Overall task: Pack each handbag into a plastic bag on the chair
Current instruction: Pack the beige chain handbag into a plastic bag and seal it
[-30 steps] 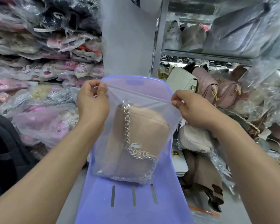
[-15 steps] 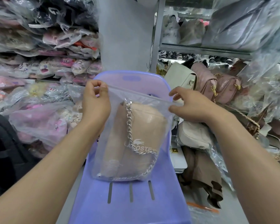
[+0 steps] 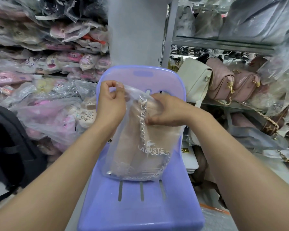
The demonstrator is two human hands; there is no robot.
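A beige handbag point(image 3: 137, 147) with a silver chain and white lettering stands upright inside a clear plastic bag point(image 3: 173, 140) on the seat of a purple plastic chair point(image 3: 140, 205). My left hand point(image 3: 110, 104) pinches the plastic bag's top left corner between thumb and fingers. My right hand point(image 3: 165, 110) lies over the top right of the plastic bag, fingers curled around the plastic and the handbag's upper edge, folding the bag's mouth down.
Shelves at right hold a cream handbag point(image 3: 195, 80) and pink handbags point(image 3: 223, 84) with gold chains. Wrapped shoes and slippers point(image 3: 48, 64) fill the left shelves. A black backpack point(image 3: 8, 144) sits at lower left. More bagged goods lie beside the chair.
My right hand moved left from the bag's top right corner and now grips the bag over the handbag's top. The bag's mouth has gone from stretched wide to bunched.
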